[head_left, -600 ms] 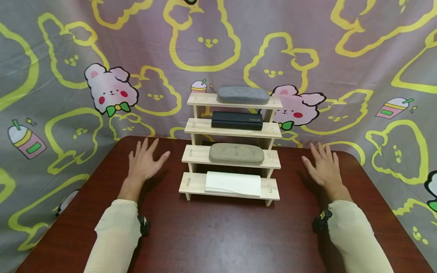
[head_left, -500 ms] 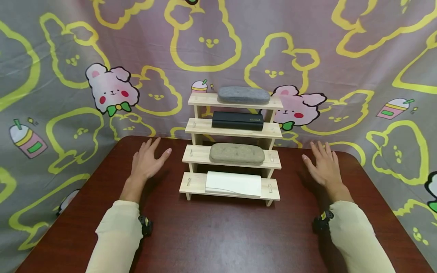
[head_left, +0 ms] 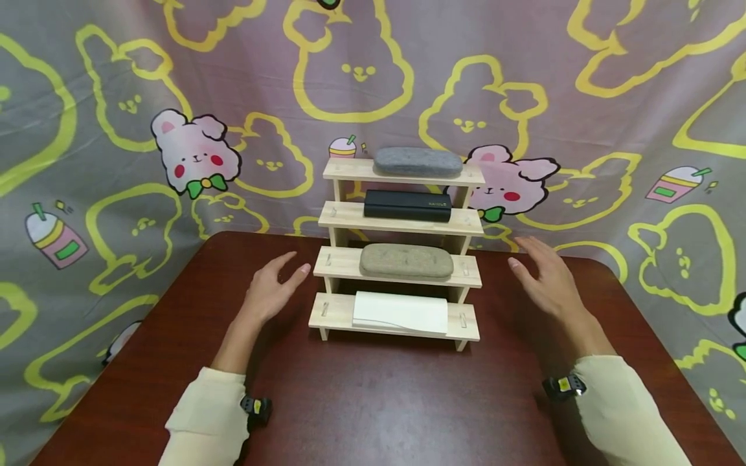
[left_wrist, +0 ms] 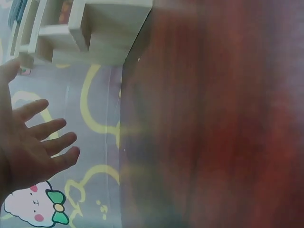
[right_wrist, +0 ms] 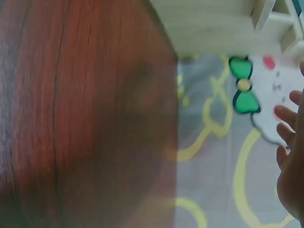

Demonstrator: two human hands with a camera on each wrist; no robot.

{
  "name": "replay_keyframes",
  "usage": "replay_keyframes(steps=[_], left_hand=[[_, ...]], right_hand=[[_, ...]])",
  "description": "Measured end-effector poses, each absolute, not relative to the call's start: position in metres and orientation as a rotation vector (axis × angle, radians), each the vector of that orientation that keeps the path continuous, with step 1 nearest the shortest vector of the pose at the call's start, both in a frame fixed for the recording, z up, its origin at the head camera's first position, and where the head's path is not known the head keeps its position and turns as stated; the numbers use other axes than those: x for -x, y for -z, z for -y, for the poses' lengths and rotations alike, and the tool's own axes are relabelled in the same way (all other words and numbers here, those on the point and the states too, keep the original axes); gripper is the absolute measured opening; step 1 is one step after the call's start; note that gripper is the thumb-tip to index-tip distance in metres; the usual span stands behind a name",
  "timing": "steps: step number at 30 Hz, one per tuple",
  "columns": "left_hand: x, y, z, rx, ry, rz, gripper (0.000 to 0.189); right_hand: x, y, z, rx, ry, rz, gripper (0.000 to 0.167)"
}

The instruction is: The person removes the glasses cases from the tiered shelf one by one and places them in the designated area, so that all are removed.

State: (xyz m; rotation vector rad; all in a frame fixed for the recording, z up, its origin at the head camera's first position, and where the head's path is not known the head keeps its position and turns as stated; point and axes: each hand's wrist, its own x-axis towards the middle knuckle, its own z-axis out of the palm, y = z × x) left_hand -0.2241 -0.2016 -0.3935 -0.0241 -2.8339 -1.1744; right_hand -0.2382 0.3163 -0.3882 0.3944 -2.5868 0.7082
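Note:
My left hand (head_left: 269, 291) is raised beside the left side of a stepped wooden rack (head_left: 326, 265), fingers extended and holding nothing. On the other side my right hand (head_left: 548, 278) is held up too, thumb apart from the fingers. Four-tiered in look, the rack carries a grey felt-like case (head_left: 417, 162) on top. Beneath it lies a black box-shaped case (head_left: 406, 205), then an olive-beige oblong case (head_left: 406, 261). A folded white case (head_left: 399, 312) rests on the lowest step. The left wrist view shows spread fingers (left_wrist: 59, 142); the right hand (right_wrist: 292, 161) is partly cut off in its own.
The rack stands on a dark reddish-brown table (head_left: 373, 401). Behind and at both sides hangs a grey-pink curtain (head_left: 256, 77) with yellow bear outlines. Small black cameras are strapped at the left wrist (head_left: 255, 408) and right wrist (head_left: 563, 386).
Both hands have come off the tabletop area and turned palms inward. The left hand has moved right, closer to the rack. The cases and rack stay as they were.

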Motion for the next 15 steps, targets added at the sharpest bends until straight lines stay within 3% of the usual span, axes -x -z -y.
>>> replay_keyframes(steps=[9,15], left_hand=[[0.203,0.394,0.19,-0.08,1.624,2.694,0.068],[0.192,0.4,0.183,-0.209,1.913,2.622,0.066]], right_hand=[[0.216,0.377,-0.287,-0.588,-0.802,2.465,0.039],[0.205,0.378,-0.267,-0.767,-0.831,2.397,0.043]])
